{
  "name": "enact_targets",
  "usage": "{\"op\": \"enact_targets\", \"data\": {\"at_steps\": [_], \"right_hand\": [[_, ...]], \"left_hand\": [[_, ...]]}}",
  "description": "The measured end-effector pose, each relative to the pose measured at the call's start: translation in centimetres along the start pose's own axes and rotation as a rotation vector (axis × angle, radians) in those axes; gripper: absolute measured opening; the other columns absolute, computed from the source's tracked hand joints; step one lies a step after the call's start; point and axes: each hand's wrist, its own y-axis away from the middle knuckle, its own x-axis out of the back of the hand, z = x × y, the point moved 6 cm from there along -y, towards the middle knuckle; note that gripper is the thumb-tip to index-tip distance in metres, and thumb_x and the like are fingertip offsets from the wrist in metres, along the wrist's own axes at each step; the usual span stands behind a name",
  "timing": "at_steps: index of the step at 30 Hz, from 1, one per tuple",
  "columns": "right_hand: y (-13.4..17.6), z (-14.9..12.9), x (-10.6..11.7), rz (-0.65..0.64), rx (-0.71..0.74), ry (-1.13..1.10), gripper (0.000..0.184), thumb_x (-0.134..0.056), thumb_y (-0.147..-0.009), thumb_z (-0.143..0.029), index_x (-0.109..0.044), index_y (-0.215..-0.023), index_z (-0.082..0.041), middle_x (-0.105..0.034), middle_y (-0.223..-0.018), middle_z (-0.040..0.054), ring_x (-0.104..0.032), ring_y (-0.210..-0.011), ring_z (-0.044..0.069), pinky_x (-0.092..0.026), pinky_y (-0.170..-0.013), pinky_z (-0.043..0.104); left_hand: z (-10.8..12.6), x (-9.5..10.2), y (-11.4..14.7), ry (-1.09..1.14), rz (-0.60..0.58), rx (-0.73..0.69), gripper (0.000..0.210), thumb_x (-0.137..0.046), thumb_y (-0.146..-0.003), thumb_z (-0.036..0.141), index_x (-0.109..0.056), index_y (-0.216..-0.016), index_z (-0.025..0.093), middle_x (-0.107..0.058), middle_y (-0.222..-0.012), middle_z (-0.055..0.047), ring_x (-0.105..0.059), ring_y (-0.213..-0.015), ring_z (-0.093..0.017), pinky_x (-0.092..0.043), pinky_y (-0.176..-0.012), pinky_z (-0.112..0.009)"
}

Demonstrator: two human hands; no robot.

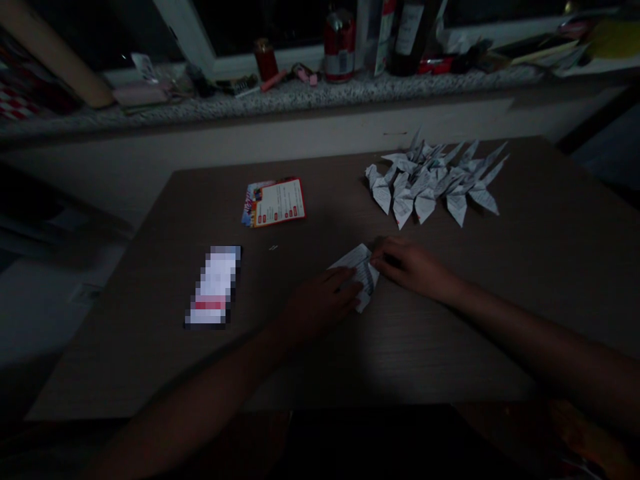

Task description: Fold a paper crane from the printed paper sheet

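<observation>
A small folded sheet of printed paper [364, 259] lies on the table in front of me. My left hand [320, 300] rests on its left part, fingers spread and lying flat, covering some of the print. At the paper's right corner, my right hand [407, 263] pinches the edge between thumb and fingertips. Beyond my right hand stands a cluster of several folded paper cranes [425, 180], made from similar printed paper, with wings and points sticking up. The underside of the sheet is hidden.
Left of my hands lies a phone [215, 287] with a lit, blurred screen. Behind it is a stack of printed cards [275, 201]. A granite windowsill [300, 97] runs along the back, crowded with a red jar [266, 61], a red-capped bottle [340, 47] and a dark bottle [407, 37].
</observation>
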Motion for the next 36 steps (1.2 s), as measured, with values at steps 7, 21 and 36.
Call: {"op": "enact_targets", "data": {"at_steps": [7, 21, 36], "right_hand": [[-0.1, -0.4, -0.7, 0.063, -0.03, 0.118, 0.009, -0.059, -0.099, -0.027, -0.062, -0.092, -0.022, -0.064, -0.093, 0.0082, -0.063, -0.091, 0.026, -0.049, -0.082, 0.042], [-0.1, -0.3, -1.0, 0.1, -0.04, 0.176, 0.012, -0.063, -0.097, -0.029, -0.056, -0.089, -0.023, -0.063, -0.096, 0.0089, -0.062, -0.092, 0.028, -0.049, -0.084, 0.043], [-0.1, -0.5, -1.2, 0.101, -0.051, 0.229, 0.011, -0.061, -0.098, -0.029, -0.056, -0.09, -0.023, -0.062, -0.094, 0.0083, -0.06, -0.091, 0.028, -0.047, -0.083, 0.042]], "left_hand": [[0.3, 0.3, 0.2, 0.104, 0.012, -0.106, 0.023, -0.053, -0.106, 0.029, -0.071, -0.116, 0.018, -0.067, -0.134, -0.009, -0.063, -0.123, -0.023, -0.055, -0.103, -0.039], [1.5, 1.2, 0.9, 0.111, -0.07, -0.177, 0.026, -0.052, -0.107, 0.032, -0.07, -0.121, 0.02, -0.06, -0.144, -0.013, -0.059, -0.131, -0.027, -0.054, -0.105, -0.042], [1.8, 0.6, 1.4, 0.152, -0.13, -0.23, 0.042, -0.054, -0.106, 0.033, -0.052, -0.146, 0.018, -0.059, -0.15, -0.013, -0.049, -0.146, -0.026, -0.04, -0.121, -0.049]]}}
